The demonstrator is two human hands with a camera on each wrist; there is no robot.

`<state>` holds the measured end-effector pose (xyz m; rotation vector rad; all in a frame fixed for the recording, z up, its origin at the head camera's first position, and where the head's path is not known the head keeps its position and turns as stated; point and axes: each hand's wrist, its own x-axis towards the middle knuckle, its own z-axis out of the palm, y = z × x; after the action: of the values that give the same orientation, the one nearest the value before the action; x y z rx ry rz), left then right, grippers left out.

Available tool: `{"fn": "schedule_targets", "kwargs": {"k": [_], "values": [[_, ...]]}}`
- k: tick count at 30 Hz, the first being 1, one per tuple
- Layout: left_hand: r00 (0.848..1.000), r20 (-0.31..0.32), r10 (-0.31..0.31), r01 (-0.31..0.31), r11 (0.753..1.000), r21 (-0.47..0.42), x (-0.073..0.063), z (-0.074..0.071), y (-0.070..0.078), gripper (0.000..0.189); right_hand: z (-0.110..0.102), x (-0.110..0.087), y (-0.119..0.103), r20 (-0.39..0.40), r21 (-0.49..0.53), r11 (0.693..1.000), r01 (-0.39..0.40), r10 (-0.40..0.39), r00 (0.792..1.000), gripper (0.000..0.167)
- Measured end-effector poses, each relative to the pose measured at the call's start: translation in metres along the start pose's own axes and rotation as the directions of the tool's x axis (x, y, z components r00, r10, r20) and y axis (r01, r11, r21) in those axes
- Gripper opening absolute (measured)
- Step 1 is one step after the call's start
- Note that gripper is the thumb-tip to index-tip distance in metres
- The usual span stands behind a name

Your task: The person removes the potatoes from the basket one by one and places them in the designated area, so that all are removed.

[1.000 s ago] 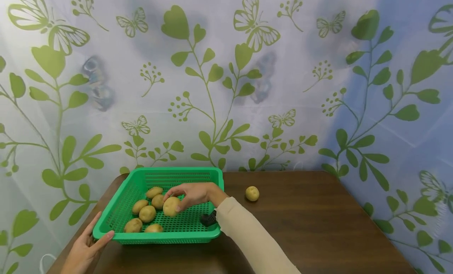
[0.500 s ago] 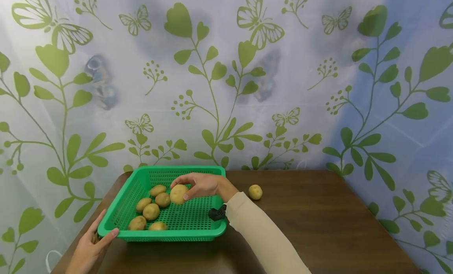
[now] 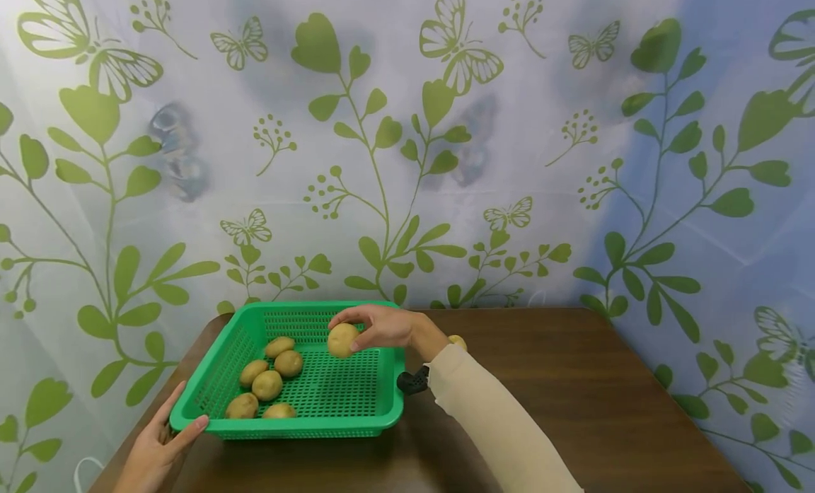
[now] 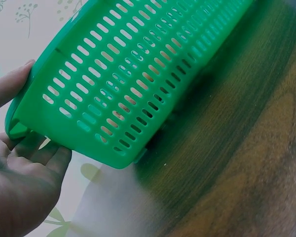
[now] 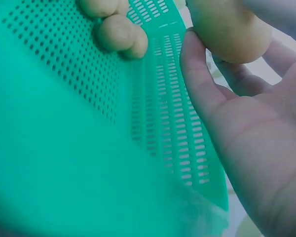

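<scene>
My right hand (image 3: 391,327) pinches a round yellow potato (image 3: 342,341) between thumb and fingertips, above the right back part of a green slotted plastic basket (image 3: 299,426). In the right wrist view this potato (image 5: 232,34) sits at the top, the fingers around its lower side. At the basket's front left corner, my left hand (image 3: 155,443) grips the rim. The left wrist view has the thumb over the rim and the curled fingers (image 4: 59,160) below it. Several potatoes (image 3: 267,385) lie inside the basket, gathered on its left side.
Another potato (image 3: 457,342) lies on the brown wooden table (image 3: 573,401), right of the basket and mostly hidden behind my right wrist. A black device (image 3: 414,381) hangs under that wrist by the basket's right rim. A leaf-patterned curtain (image 3: 407,160) rises behind the table.
My right hand has carried the potato rightward and slightly up, from over the basket's middle toward its right side. The wrist now covers most of the table potato. My left hand keeps its grip.
</scene>
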<state>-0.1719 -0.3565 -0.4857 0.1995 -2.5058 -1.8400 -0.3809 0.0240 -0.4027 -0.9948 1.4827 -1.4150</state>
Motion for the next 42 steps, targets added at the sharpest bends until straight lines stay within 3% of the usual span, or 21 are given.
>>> {"fn": "schedule_targets", "kwargs": {"k": [16,22,28,35,38,42], "values": [[0.999,0.026,0.021,-0.017,0.992,-0.121,0.002,0.003,-0.004,0.091,-0.021,-0.042,0.001,-0.107,-0.058,0.998,-0.013,0.007,0.994,0.053],[0.999,0.009,0.043,-0.041,0.984,-0.171,0.002,0.002,-0.005,0.091,-0.030,-0.059,0.001,-0.108,-0.070,0.997,-0.017,0.009,0.994,0.051],[0.999,0.011,0.038,-0.036,0.985,-0.171,0.001,0.001,-0.004,0.091,-0.037,-0.073,0.000,-0.111,-0.072,0.997,-0.015,0.007,0.994,0.048],[1.000,0.013,0.003,-0.002,0.998,-0.060,0.003,-0.001,-0.003,0.089,-0.045,-0.092,0.003,-0.140,-0.064,0.998,-0.013,0.004,0.990,0.048],[1.000,0.014,0.010,-0.009,0.995,-0.098,0.002,-0.001,-0.005,0.089,-0.048,-0.099,0.004,-0.146,-0.071,0.997,-0.017,0.007,0.989,0.048],[0.998,0.010,0.058,-0.054,0.971,-0.232,0.002,0.000,-0.010,0.089,-0.050,-0.107,0.003,-0.131,-0.084,0.996,-0.017,0.006,0.991,0.052]]}}
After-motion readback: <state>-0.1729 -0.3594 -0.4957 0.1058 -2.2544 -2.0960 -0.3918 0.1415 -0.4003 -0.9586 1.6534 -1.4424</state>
